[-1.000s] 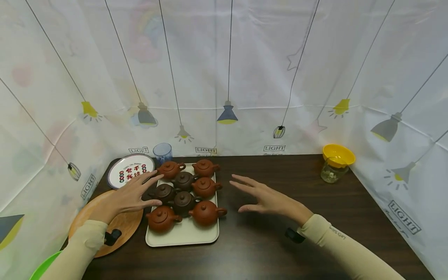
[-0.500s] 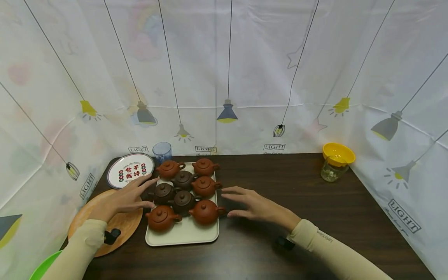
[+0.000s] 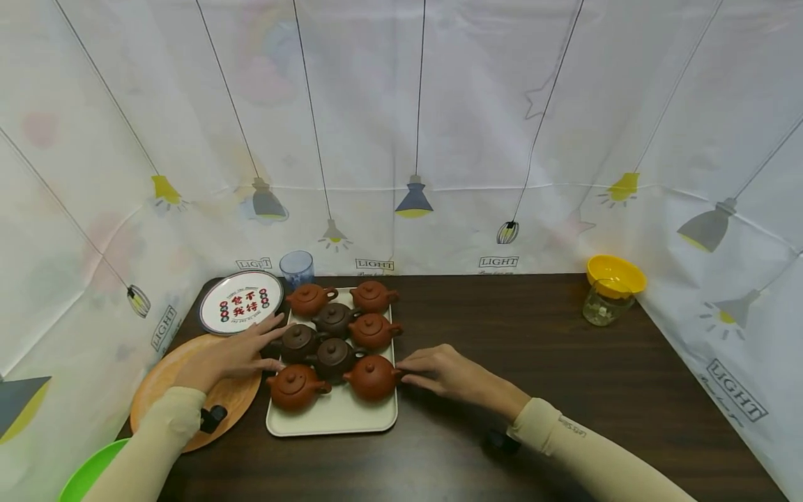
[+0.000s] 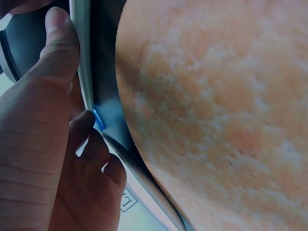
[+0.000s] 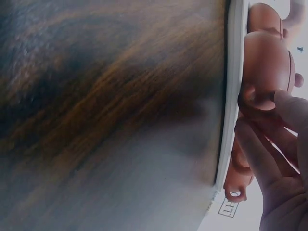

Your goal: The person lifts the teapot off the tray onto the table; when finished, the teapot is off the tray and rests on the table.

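Observation:
Teapots of reddish-brown and dark clay stand close together on a cream tray (image 3: 332, 422). My right hand (image 3: 458, 376) is at the tray's right side, thumb and fingers around the handle of the front-right reddish-brown teapot (image 3: 371, 378). The right wrist view shows the thumb (image 5: 291, 106) against that handle, with the other fingers below it. My left hand (image 3: 228, 355) reaches over the wooden board to the tray's left edge, fingers spread. Its thumb (image 4: 58, 41) lies by the rim, near a dark teapot (image 3: 299, 342).
A round wooden board (image 3: 235, 404) lies left of the tray, with a white plate (image 3: 222, 296) behind it. A blue glass (image 3: 297, 266) stands at the back. Far right are a yellow bowl (image 3: 617, 272) and a clear jar (image 3: 602, 307). A green rim (image 3: 94, 467) shows front left.
My right hand has moved left, from bare table to the front-right teapot's handle, its fingers drawing closer together. The left hand stays by the tray's left edge.

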